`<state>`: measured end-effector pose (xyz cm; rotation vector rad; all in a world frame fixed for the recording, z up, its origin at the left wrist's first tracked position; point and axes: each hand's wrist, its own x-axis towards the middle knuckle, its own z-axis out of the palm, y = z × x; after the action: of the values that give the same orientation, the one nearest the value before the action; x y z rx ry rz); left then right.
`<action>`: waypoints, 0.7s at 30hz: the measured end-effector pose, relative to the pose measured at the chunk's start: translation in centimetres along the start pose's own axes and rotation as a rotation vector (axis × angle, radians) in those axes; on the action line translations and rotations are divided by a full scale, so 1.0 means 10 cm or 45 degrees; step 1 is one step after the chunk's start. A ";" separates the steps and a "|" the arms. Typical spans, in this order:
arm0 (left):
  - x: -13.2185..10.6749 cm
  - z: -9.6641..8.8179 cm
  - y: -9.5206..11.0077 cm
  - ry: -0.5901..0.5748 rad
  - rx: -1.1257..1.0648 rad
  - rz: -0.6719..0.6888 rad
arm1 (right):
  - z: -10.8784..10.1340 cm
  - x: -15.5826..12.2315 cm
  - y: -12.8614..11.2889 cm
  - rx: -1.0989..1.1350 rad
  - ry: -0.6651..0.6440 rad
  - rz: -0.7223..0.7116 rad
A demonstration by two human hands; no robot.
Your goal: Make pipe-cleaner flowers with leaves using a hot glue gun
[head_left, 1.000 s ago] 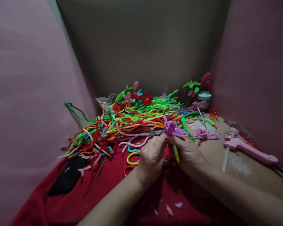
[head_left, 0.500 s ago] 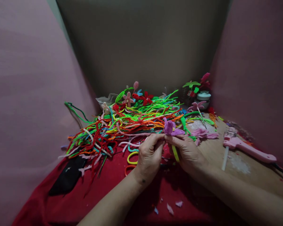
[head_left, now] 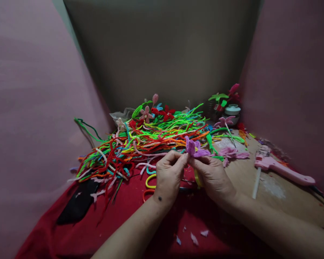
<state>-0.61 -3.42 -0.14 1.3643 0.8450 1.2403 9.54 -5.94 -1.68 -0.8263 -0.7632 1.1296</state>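
A purple pipe-cleaner flower (head_left: pixel 194 148) on a yellow-green stem (head_left: pixel 197 178) stands upright between both my hands. My left hand (head_left: pixel 169 176) pinches it just below the petals with thumb and fingers closed. My right hand (head_left: pixel 213 176) is wrapped round the stem from the right, fingertips also at the flower's base. Both hands hover over the red cloth (head_left: pixel 102 219), just in front of a big heap of coloured pipe cleaners (head_left: pixel 145 142).
A pink glue gun (head_left: pixel 282 171) lies on the wooden table (head_left: pixel 280 199) at the right. Finished flowers (head_left: pixel 162 112) and a small white-lidded jar (head_left: pixel 233 109) stand at the back. A black flat object (head_left: pixel 77 205) lies on the cloth at left. Pink walls close in on both sides.
Both hands have lifted slightly and drawn back a little with the flower; my left fingers shifted up to the flower's base. Less of the stem shows now.
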 end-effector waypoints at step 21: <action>0.01 -0.09 0.14 -0.182 -0.400 -0.335 | -0.16 -0.01 -0.14 -0.500 -0.172 -0.298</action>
<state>-1.67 -3.42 1.11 1.0385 0.6724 1.0093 11.54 -6.60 -1.30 -0.9628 -1.1875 0.8419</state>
